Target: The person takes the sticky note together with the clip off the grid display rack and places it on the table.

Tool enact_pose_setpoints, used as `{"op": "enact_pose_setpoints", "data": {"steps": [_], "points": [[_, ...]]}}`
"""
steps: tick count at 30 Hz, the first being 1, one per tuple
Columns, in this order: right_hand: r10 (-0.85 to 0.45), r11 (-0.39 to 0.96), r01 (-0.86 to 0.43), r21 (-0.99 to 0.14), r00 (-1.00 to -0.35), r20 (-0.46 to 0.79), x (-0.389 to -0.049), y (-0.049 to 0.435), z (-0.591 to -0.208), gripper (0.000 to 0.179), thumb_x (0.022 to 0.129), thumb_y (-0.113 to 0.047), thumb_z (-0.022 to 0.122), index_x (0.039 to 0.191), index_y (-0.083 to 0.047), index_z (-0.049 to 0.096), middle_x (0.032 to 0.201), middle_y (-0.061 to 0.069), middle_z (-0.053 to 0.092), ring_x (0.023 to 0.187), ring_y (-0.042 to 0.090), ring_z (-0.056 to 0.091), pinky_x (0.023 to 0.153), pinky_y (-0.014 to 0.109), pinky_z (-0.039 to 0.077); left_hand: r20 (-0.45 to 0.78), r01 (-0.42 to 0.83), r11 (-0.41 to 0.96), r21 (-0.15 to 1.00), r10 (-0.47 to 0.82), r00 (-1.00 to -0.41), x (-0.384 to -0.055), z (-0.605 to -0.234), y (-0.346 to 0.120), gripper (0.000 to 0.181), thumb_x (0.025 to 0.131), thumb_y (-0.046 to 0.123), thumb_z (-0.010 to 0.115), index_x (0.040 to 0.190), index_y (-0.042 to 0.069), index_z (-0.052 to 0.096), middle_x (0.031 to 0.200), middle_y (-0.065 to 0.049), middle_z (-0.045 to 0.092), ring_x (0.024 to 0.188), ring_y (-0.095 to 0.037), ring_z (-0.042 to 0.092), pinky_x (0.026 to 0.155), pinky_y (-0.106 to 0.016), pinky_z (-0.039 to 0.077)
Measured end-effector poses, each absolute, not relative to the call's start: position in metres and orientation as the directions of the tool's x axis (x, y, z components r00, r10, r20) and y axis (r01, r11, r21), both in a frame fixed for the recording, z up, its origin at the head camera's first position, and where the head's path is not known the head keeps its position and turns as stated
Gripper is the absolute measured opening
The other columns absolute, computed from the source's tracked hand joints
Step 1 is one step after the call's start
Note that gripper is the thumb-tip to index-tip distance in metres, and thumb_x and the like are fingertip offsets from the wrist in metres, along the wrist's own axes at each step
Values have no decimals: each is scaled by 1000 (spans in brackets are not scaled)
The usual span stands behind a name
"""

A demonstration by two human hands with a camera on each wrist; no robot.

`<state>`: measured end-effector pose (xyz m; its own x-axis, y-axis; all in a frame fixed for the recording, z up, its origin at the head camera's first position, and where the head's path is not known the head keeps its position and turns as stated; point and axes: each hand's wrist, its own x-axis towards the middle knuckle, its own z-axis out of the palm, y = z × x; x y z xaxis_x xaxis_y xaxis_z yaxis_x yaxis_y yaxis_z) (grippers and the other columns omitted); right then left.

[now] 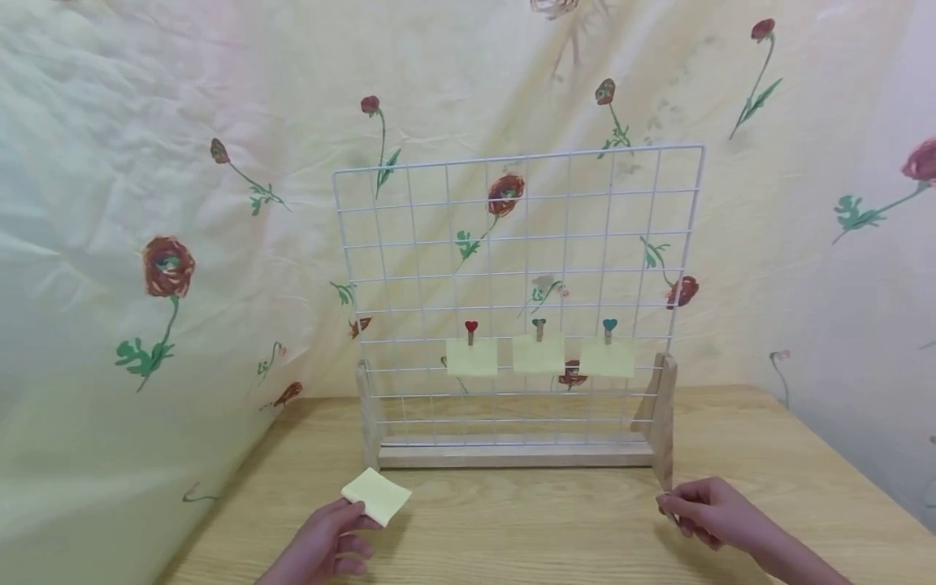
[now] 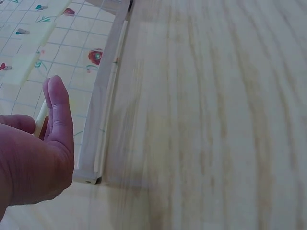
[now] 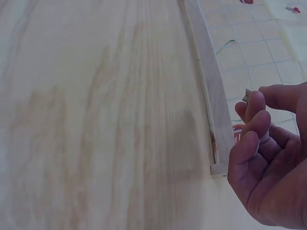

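Note:
My left hand pinches a pale yellow paper note between thumb and fingers, above the table and in front of the rack's left foot. In the left wrist view, only the note's edge shows between the fingers. My right hand pinches a small wooden clip near the right foot; its tip pokes out past the fingertips in the right wrist view, the rest hidden. On the white wire grid hang three yellow notes, held by clips with a red heart, a dark green heart and a blue heart.
The grid stands upright in a wooden base with two side feet. It rests on a light wood-grain table. Flower-printed cloth hangs behind and along the left and right sides.

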<state>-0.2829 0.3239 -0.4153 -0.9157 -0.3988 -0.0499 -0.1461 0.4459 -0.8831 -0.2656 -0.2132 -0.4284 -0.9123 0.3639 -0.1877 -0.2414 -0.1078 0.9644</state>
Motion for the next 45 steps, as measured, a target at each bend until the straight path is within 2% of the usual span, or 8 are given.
{"op": "enact_pose_setpoints", "data": {"steps": [10, 17, 19, 22, 26, 32, 40, 45], "points": [[-331, 528, -106, -843, -940, -88, -278, 336, -419, 37, 98, -28, 55, 81, 4, 63, 62, -3, 52, 48, 3, 40, 43, 16, 35, -234, -281, -122, 952, 304, -924, -259, -435, -219, 47, 98, 28, 52, 128, -7, 42, 97, 0, 69, 69, -8, 66, 65, -24, 57], [-287, 584, -86, -807, -952, -106, -276, 344, -427, 40, 96, -29, 57, 73, 4, 60, 56, -4, 50, 48, 4, 41, 42, 18, 36, -238, -290, -151, 945, 291, -927, -257, -441, -223, 50, 98, 27, 52, 131, -9, 39, 98, -3, 70, 69, -9, 68, 67, -25, 57], [-279, 597, -81, -798, -954, -111, -275, 346, -429, 39, 96, -29, 58, 72, 3, 61, 55, -4, 49, 47, 4, 41, 42, 19, 36, -239, -294, -162, 942, 290, -927, -256, -443, -223, 43, 98, 26, 51, 126, -6, 44, 95, -2, 71, 67, -9, 68, 65, -25, 57], [-266, 617, -72, -784, -956, -122, -274, 347, -430, 38, 95, -29, 58, 72, 0, 63, 55, -4, 49, 48, 5, 42, 42, 19, 36, -274, -334, -176, 926, 296, -915, -254, -446, -222, 32, 98, 25, 49, 115, -1, 56, 82, 0, 72, 63, -8, 68, 63, -23, 57], [-257, 632, -61, -773, -957, -135, -272, 349, -432, 38, 95, -30, 59, 71, 0, 63, 55, -4, 52, 49, 7, 45, 43, 19, 39, -321, -388, -192, 901, 304, -897, -251, -448, -221, 30, 99, 26, 47, 104, 4, 67, 71, 2, 71, 61, -8, 67, 62, -20, 56], [-253, 639, -68, -766, -959, -127, -270, 353, -437, 36, 94, -28, 60, 70, -1, 63, 58, -2, 56, 51, 9, 49, 44, 21, 43, -356, -412, -176, 894, 281, -891, -247, -450, -222, 33, 100, 26, 43, 103, 6, 69, 83, 3, 74, 66, -8, 67, 65, -20, 55], [-232, 655, -36, -754, -960, -156, -271, 356, -439, 33, 94, -30, 60, 72, -5, 65, 61, -3, 57, 52, 10, 50, 45, 22, 44, -373, -431, -171, 886, 287, -882, -245, -452, -225, 33, 100, 24, 42, 105, 1, 66, 89, 3, 74, 69, -8, 68, 66, -21, 54], [-214, 656, 2, -755, -959, -189, -271, 356, -439, 33, 94, -32, 60, 74, -7, 65, 61, -4, 57, 51, 9, 49, 45, 21, 42, -353, -419, -162, 894, 321, -879, -247, -458, -228, 38, 100, 26, 42, 115, -7, 57, 101, -7, 72, 88, -18, 70, 81, -34, 55]]}}
